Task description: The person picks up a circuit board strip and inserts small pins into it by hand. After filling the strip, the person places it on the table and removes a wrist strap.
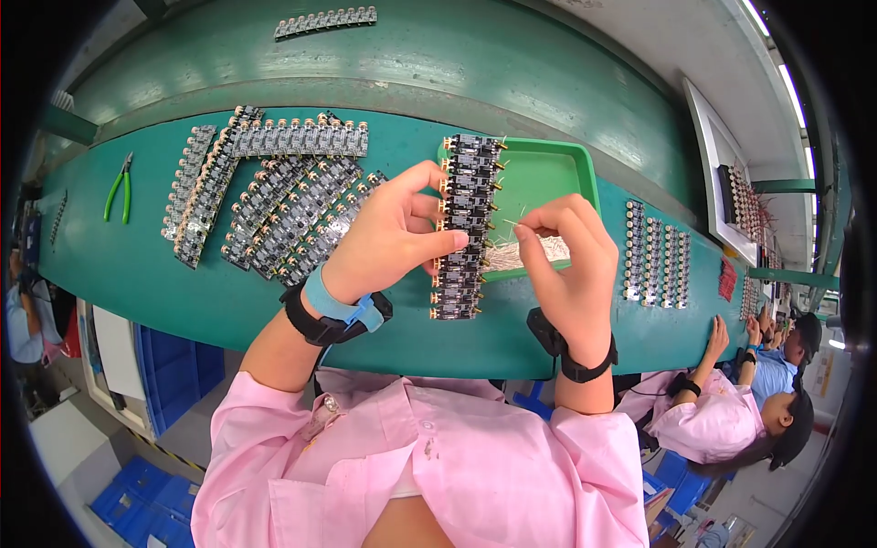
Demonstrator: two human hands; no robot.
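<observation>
My left hand (379, 239) is closed around a long strip of circuit boards (468, 196), thumb on its face, and holds it upright lengthwise above the table. Gold-coloured parts stick out along both long edges of the strip. To the right of it, my right hand (580, 269) pinches a thin metal wire (509, 222) between thumb and forefinger, close to the strip's right edge. Behind both lies a green tray (592, 173), partly hidden by the strip and my right hand. A pile of thin pale wire pieces (530, 254) is in its near part.
More circuit board strips (297, 205) lie overlapping on the green table (146, 283) at left, beside green-handled cutters (119, 189). Several strips (655, 256) stand in rows at right. Another strip (326, 23) rests on the far surface. Co-workers (713, 416) sit at far right.
</observation>
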